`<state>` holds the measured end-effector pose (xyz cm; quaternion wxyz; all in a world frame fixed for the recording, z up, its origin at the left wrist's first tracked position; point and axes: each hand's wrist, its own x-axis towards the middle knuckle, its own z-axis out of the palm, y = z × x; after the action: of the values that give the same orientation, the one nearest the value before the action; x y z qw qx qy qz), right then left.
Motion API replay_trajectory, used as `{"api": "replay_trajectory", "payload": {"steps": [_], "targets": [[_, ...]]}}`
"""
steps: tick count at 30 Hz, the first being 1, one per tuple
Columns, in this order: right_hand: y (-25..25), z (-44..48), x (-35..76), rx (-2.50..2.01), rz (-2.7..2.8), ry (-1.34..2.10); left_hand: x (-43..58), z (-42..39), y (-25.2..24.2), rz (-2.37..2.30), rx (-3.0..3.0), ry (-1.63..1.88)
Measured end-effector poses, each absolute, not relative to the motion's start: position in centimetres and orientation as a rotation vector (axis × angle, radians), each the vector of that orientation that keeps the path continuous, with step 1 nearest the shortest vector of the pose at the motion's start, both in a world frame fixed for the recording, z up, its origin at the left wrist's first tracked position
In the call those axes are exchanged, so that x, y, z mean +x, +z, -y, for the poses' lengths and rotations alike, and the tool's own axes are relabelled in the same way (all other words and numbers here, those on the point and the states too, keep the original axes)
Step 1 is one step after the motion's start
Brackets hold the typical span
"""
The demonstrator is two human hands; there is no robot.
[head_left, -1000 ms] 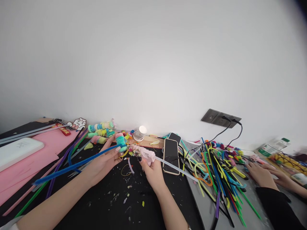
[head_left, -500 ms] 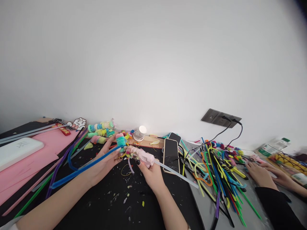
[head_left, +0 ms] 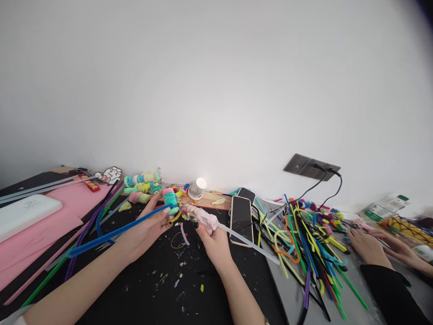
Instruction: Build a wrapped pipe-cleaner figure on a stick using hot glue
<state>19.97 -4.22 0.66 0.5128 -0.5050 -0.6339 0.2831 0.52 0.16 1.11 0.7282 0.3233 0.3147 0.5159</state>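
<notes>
My left hand (head_left: 145, 232) is closed on a roll wound with pink and turquoise pipe cleaner (head_left: 170, 198). A long blue pipe cleaner (head_left: 115, 231) runs from the roll back over my left forearm, and the fingers press its end to the roll. In my right hand (head_left: 216, 248) is a pink hot glue gun (head_left: 205, 219), its nozzle end crusted with coloured fluff and pointing left, just right of the roll. A clear glue stick (head_left: 250, 246) sticks out behind the gun. Some of my left fingers are hidden behind the roll.
Finished-looking wound rolls (head_left: 142, 178) lie back left, by pink sheets (head_left: 67, 203). A paper cup (head_left: 197, 188) stands by the wall. Phones (head_left: 241, 219) and a heap of pipe cleaners (head_left: 311, 253) lie right, where another person's hands (head_left: 368, 246) work. Scraps litter the black mat (head_left: 189, 298).
The glue gun has drawn slightly right, away from the roll. The roll has turned a little in my left hand, and the blue pipe cleaner has shifted slightly left.
</notes>
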Motion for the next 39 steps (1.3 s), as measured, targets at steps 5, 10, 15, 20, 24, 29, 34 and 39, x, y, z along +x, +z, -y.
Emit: {"api": "replay_trajectory", "payload": {"steps": [5, 10, 15, 20, 24, 29, 34, 39], "targets": [[0.71, 4.28, 20.04, -1.222, 1.545, 0.662, 0.66, -0.02, 1.45, -0.685, 0.698, 1.119], [0.66, 4.37, 20.02, -1.215, 1.583, 0.663, 0.79, 0.17, 1.74, -0.729, 0.725, 1.13], [0.54, 4.3, 20.03, -1.237, 1.579, 0.671, 0.78, 0.18, 1.72, -0.764, 0.772, 1.112], [0.47, 4.13, 20.11, -1.231, 1.555, 0.681, 0.72, -0.1, 1.21, -0.721, 0.776, 1.115], [0.39, 4.1, 20.18, -1.24, 1.535, 0.695, 0.68, -0.21, 1.0, -0.711, 0.765, 1.125], [0.26, 4.22, 20.15, -1.233, 1.547, 0.675, 0.62, -0.21, 0.88, -0.754, 0.829, 1.132], [0.32, 4.28, 20.01, -1.196, 1.567, 0.695, 0.67, -0.28, 0.82, -0.754, 0.843, 1.127], [0.48, 4.1, 20.04, -1.178, 1.541, 0.726, 0.73, -0.36, 0.8, -0.735, 0.768, 1.137]]}}
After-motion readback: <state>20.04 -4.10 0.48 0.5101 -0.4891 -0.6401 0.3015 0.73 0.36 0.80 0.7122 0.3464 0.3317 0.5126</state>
